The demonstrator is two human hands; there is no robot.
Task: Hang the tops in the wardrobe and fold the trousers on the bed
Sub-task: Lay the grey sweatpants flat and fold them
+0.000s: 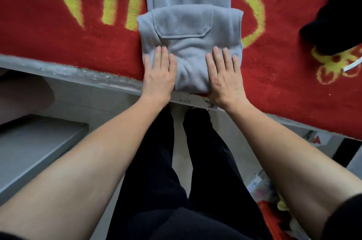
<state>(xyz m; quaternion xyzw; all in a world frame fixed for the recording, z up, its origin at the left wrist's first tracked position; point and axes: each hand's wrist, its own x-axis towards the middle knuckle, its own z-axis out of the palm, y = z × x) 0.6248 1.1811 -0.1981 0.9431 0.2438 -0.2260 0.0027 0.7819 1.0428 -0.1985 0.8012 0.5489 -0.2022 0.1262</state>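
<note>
On the bed (49, 69), over a red blanket (58, 39) with yellow markings, at 12 o'clock: grey trousers (188, 30). Near end folded back on itself into a thick bundle, patch pocket facing up; the rest runs flat toward 12 o'clock and out past the top edge. Bundle's near edge sits right at the bed's near edge.

Left hand (159, 71): laid flat, palm down, fingers straight and close together, pressing on the bundle's 7 o'clock corner. Grips nothing.

Right hand (225, 75): the same, flat and palm down, fingers straight and slightly spread, pressing on the bundle's 5 o'clock corner, heel at the bed's edge. Grips nothing.

Between the two hands, a bare strip of grey cloth.

At 2 o'clock on the blanket, well apart from the trousers: a black garment (337, 20), partly cut off by the right edge, with a white strip (352, 66) just beside it at its near side.

At 6 o'clock, below the bed's edge: legs (156, 161) in black. At 8 o'clock: a grey step (39, 141). At 5 o'clock on the floor: bright clutter, too blurred to name.
</note>
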